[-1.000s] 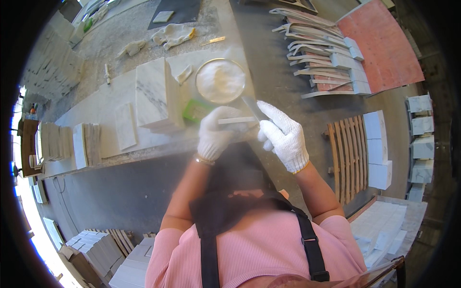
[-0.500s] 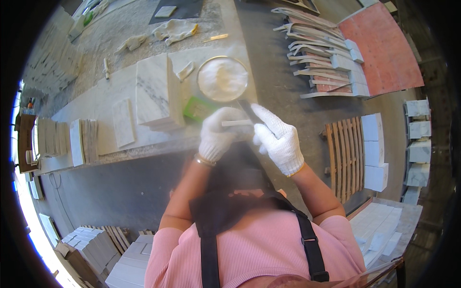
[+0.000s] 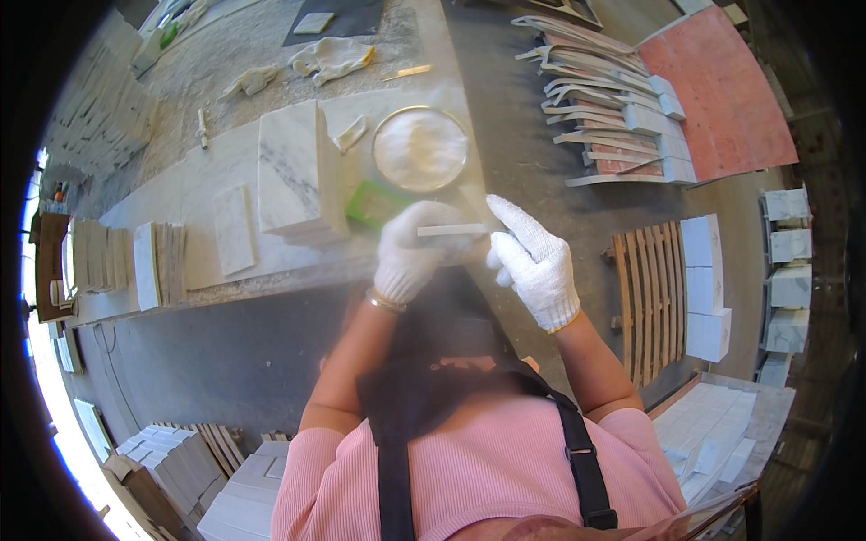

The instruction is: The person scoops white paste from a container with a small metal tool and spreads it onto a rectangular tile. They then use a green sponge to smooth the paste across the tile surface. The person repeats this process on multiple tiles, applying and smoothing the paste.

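Observation:
My left hand (image 3: 408,257), in a white knit glove, grips a thin white stone tile (image 3: 451,230), seen nearly edge-on, its free end pointing right. My right hand (image 3: 534,266), gloved alike, is beside that end with its fingers bent round a flat strip (image 3: 474,200), which looks pale and blurred against the table. Just beyond them stands a round bowl of white powder (image 3: 420,149). A green flat piece (image 3: 374,206) lies close to my left hand, next to a stack of veined marble tiles (image 3: 290,171).
The dusty work table (image 3: 171,194) carries a loose tile (image 3: 234,230), upright tiles (image 3: 158,266), spare gloves (image 3: 332,59) and a small white chip (image 3: 350,133). Right of it are a wooden pallet (image 3: 649,298) with white blocks (image 3: 705,288) and a red board (image 3: 722,90).
My right hand has shifted slightly right and down, away from the bowl. The strip in it looked dark and now looks pale. My left hand and the tile stay nearly in place.

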A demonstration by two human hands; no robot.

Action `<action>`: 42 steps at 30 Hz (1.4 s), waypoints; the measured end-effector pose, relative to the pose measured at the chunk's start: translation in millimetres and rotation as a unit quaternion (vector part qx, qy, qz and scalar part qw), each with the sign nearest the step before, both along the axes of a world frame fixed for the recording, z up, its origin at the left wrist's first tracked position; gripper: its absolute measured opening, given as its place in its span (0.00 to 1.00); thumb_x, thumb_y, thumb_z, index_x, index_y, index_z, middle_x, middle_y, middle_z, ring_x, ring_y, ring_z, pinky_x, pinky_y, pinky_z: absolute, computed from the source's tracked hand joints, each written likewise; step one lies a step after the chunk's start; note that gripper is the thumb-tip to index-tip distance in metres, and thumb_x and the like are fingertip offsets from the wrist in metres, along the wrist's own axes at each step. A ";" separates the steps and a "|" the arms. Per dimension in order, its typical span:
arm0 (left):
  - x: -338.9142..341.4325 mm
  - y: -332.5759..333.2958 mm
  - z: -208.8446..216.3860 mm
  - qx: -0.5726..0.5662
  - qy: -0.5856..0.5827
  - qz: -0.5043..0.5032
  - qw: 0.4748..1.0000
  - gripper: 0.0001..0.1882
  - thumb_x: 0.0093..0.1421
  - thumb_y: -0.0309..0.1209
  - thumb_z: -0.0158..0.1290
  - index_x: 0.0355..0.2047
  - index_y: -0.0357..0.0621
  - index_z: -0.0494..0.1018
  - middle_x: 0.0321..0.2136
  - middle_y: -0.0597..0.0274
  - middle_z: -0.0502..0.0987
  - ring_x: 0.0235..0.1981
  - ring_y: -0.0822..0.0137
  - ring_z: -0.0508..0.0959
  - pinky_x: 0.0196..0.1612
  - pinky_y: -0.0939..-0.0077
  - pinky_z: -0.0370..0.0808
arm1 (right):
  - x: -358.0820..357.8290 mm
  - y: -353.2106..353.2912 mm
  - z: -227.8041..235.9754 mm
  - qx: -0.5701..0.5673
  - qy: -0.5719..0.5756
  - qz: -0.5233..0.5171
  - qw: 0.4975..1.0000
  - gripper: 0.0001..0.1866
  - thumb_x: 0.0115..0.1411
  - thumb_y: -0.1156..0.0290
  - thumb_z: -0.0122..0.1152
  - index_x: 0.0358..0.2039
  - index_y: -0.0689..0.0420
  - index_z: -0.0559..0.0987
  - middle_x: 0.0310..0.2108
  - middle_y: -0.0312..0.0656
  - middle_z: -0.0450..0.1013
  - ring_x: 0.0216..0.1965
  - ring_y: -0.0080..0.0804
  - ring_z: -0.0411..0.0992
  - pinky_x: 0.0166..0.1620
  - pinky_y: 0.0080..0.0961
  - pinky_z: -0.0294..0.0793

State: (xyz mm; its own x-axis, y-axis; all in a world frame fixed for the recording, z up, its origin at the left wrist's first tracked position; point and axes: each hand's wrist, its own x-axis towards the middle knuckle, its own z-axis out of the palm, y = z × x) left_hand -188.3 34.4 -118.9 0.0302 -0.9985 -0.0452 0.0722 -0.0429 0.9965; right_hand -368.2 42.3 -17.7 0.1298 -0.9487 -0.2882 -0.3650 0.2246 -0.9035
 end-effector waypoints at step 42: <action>3.6 -13.2 2.1 0.020 0.148 0.008 0.989 0.17 0.56 0.21 0.66 0.46 0.38 0.78 0.39 0.62 0.84 0.40 0.72 0.82 0.45 0.73 0.81 | -35.9 -0.4 1.3 -0.048 -0.043 -0.101 0.993 0.26 0.68 0.73 0.58 0.67 0.57 0.75 0.29 0.36 0.80 0.24 0.17 0.71 0.29 0.16 0.70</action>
State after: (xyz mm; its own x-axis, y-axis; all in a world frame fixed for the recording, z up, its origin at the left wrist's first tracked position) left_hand -184.7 21.2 -116.8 0.0252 -0.9953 -0.0938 0.3623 -0.0783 0.9288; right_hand -404.0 41.9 -16.3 -0.0453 -0.9806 -0.1908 -0.2423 0.1961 -0.9502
